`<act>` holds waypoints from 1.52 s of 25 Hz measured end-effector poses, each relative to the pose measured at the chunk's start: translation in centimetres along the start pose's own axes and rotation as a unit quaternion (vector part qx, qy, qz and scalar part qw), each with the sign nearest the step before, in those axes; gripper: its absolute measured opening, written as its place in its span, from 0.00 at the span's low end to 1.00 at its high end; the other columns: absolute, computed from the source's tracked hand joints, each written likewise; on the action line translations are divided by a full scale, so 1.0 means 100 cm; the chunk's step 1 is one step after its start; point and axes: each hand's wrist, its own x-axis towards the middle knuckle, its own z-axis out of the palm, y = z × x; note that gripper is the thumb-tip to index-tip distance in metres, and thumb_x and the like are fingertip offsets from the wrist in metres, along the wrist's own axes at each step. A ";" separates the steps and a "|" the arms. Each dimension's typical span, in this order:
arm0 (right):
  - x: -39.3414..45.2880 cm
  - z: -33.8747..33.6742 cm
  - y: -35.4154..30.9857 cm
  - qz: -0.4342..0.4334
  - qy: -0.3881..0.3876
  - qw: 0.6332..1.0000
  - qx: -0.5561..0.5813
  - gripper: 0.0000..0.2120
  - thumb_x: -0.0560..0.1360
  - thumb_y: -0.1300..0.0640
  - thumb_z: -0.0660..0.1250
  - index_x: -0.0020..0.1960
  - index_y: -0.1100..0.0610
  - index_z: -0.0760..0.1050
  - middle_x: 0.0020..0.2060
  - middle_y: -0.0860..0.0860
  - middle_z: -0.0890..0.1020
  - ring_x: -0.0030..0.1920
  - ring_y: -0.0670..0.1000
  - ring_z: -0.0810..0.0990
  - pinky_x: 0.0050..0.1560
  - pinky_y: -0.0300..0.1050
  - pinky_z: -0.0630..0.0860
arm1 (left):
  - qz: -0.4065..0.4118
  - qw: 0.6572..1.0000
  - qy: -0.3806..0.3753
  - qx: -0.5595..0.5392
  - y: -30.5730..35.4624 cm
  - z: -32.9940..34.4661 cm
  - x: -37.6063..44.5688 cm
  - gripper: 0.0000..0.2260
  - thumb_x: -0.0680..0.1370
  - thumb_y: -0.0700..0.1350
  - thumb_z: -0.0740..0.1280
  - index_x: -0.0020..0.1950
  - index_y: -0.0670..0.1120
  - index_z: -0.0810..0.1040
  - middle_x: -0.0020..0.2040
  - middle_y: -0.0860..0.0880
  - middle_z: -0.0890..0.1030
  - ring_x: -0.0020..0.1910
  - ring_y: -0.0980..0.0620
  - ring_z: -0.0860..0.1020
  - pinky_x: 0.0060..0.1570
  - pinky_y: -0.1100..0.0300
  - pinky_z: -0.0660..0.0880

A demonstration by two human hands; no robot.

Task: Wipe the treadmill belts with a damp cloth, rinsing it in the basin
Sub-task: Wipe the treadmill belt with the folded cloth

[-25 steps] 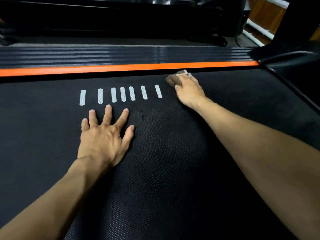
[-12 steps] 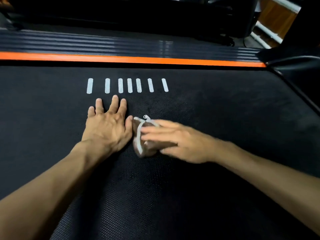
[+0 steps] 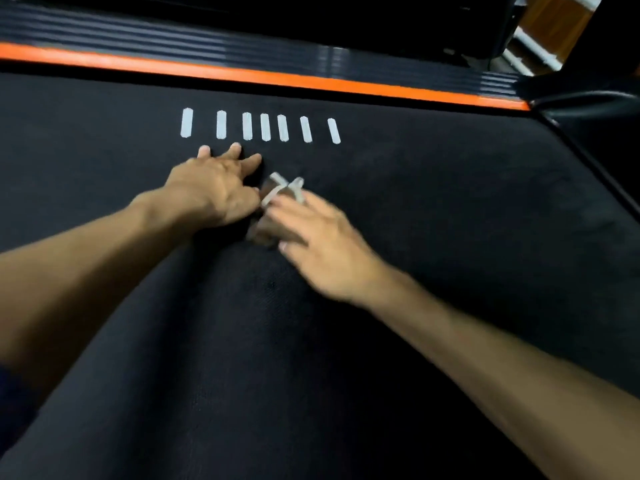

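Left hand (image 3: 211, 188) is lying flat on the belt (image 3: 415, 220), fingers straight and spread, gripping nothing; fingertips are reaching just short of the row of white marks (image 3: 265, 127). Right hand (image 3: 318, 244) is pressing down on the cloth (image 3: 277, 199), fingers extended over it, thumb (image 3: 294, 244) lying along the near side. Whether the fingers are curling round the cloth or only bearing on it cannot be told; the hand is blurred.

Cloth is sitting on the belt between the two hands, brownish with a pale edge strip, bunched. Its left edge is touching or just beside the left hand's thumb side. Most of it is lying under the right fingers, with the far end poking out beyond them.

Orange strip (image 3: 277, 77) is running along the belt's far edge, with the ribbed side rail (image 3: 173, 36) beyond it. Both forearms are bare.
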 end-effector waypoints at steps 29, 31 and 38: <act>-0.131 -0.045 0.042 -0.049 -0.081 0.995 -0.021 0.26 0.72 0.60 0.61 0.70 0.54 0.71 0.70 0.56 0.72 0.72 0.56 0.67 0.75 0.43 0.56 | 0.185 0.983 0.000 0.012 -0.104 0.041 -0.193 0.43 0.71 0.75 0.41 0.78 0.51 0.59 0.78 0.47 0.59 0.77 0.55 0.56 0.73 0.68 0.49; -0.135 -0.082 0.090 0.128 -0.036 0.990 -0.051 0.20 0.76 0.53 0.59 0.68 0.45 0.70 0.70 0.53 0.71 0.71 0.56 0.67 0.74 0.51 0.62 | 0.208 0.978 0.018 0.010 -0.102 0.034 -0.188 0.38 0.75 0.69 0.45 0.78 0.48 0.60 0.77 0.47 0.63 0.75 0.58 0.57 0.70 0.74 0.47; -0.134 0.020 -0.079 -0.087 0.006 0.995 -0.053 0.22 0.68 0.64 0.64 0.62 0.65 0.76 0.63 0.62 0.77 0.69 0.63 0.70 0.72 0.52 0.62 | 0.143 0.989 0.032 0.003 -0.107 0.023 -0.170 0.44 0.69 0.74 0.43 0.79 0.52 0.56 0.78 0.48 0.59 0.77 0.55 0.55 0.72 0.66 0.49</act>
